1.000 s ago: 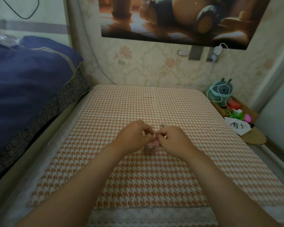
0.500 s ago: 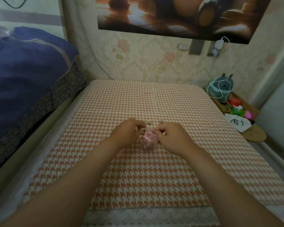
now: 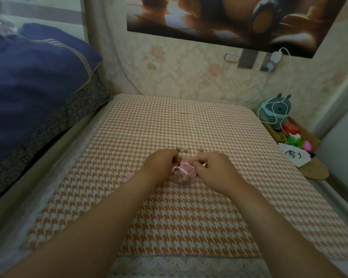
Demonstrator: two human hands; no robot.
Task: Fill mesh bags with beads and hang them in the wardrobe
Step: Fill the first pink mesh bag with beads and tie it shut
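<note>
Nearest, two bare forearms ran up from the lower edge over the orange-and-white houndstooth cloth (image 3: pixel 169 217) to meet mid-surface. There the left hand (image 3: pixel 161 163) and the right hand (image 3: pixel 213 167) were both curled, fingertips pinched on the pink ribbon mouth of a small sheer pink mesh bag (image 3: pixel 184 174) resting on the cloth between them. The bag bulged with round tan beads, so filling seemed largely done and the drawstring looked about to be closed, though this was a judgement. Just beyond, at twelve o'clock from the bag, a few loose tan beads (image 3: pixel 186 150) lay on the cloth. No wardrobe showed, so hanging remained undone.
</note>
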